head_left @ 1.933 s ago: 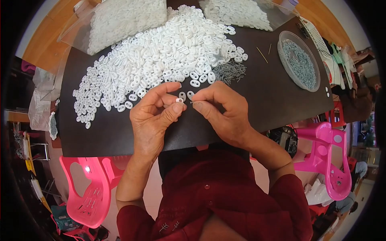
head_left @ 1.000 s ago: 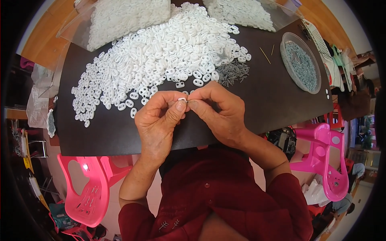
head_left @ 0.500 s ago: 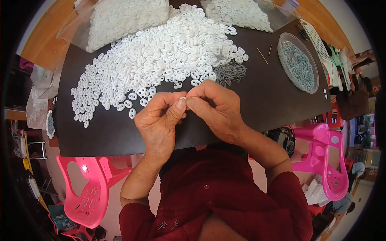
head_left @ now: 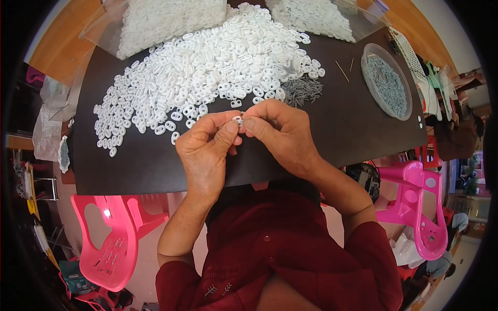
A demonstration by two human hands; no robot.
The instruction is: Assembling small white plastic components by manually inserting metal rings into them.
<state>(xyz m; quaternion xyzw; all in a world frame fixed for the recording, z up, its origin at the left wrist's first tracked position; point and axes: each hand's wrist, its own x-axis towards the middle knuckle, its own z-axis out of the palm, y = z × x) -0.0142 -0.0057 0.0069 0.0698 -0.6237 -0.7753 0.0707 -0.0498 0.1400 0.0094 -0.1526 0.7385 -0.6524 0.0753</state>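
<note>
A small white oval plastic piece with two holes [head_left: 238, 119] is held up just over the table's near part. My left hand [head_left: 203, 144] pinches it between thumb and forefinger, the other fingers curled beneath. My right hand [head_left: 286, 137] is closed at the right side of the same piece, thumb and forefinger pressed together against it; whether a smaller part sits between those fingertips is hidden. Beyond both hands spreads a big heap of like white pieces [head_left: 207, 70]. Right of the heap lies a little pile of thin grey screw-like pieces [head_left: 302, 93].
Clear bags of white pieces [head_left: 174, 23] [head_left: 311, 20] stand at the back of the dark table [head_left: 353, 127]. A round clear tub [head_left: 365, 78] holds grey-blue screw-like pieces. Two thin sticks [head_left: 342, 71] lie nearby. Pink chairs [head_left: 110, 254] [head_left: 430, 228] flank me.
The white piece has come into clearer sight between my fingertips, its holes now showing. My hands have stayed together, shifting only slightly, and the whole view has tilted a little.
</note>
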